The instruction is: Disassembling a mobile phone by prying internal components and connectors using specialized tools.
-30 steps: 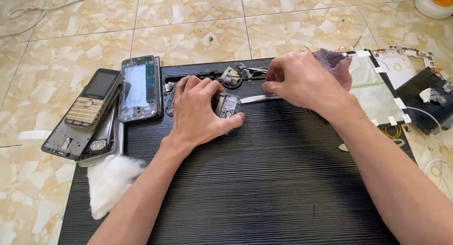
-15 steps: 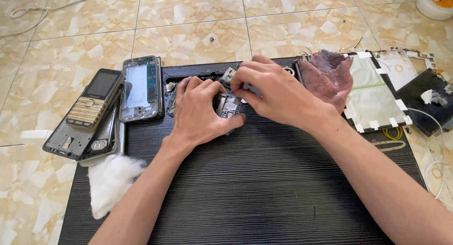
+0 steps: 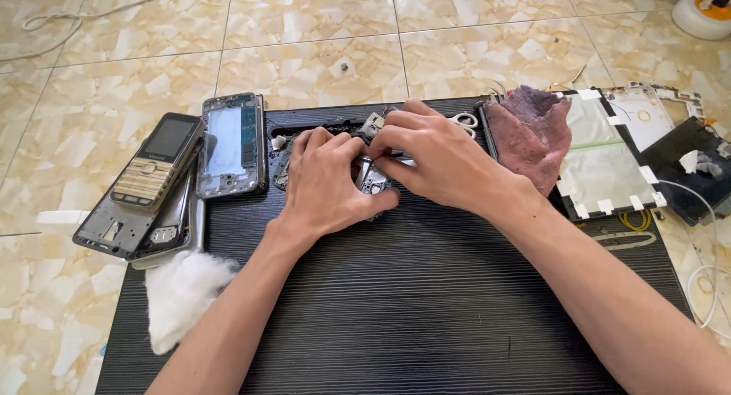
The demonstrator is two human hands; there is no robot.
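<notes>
My left hand (image 3: pixel 329 183) lies flat over a small opened phone body (image 3: pixel 373 180) on the black ribbed mat (image 3: pixel 426 304), holding it down with fingers and thumb. My right hand (image 3: pixel 432 155) has come in from the right and its fingertips pinch something small right over that phone body; what they grip is hidden by the fingers. Both hands touch each other over the part. Small loose parts (image 3: pixel 371 125) lie just behind the hands at the mat's far edge.
At the left lie a keypad phone (image 3: pixel 156 170), a grey phone frame (image 3: pixel 122 231) and a bare smartphone frame (image 3: pixel 231 145). A white cotton wad (image 3: pixel 181 292) sits front left. At the right are a purple cloth (image 3: pixel 533 136), scissors handles (image 3: pixel 463 121) and a taped panel (image 3: pixel 605 163).
My right hand has moved left from the purple cloth to the phone body under my left hand. The left hand has stayed in place.
</notes>
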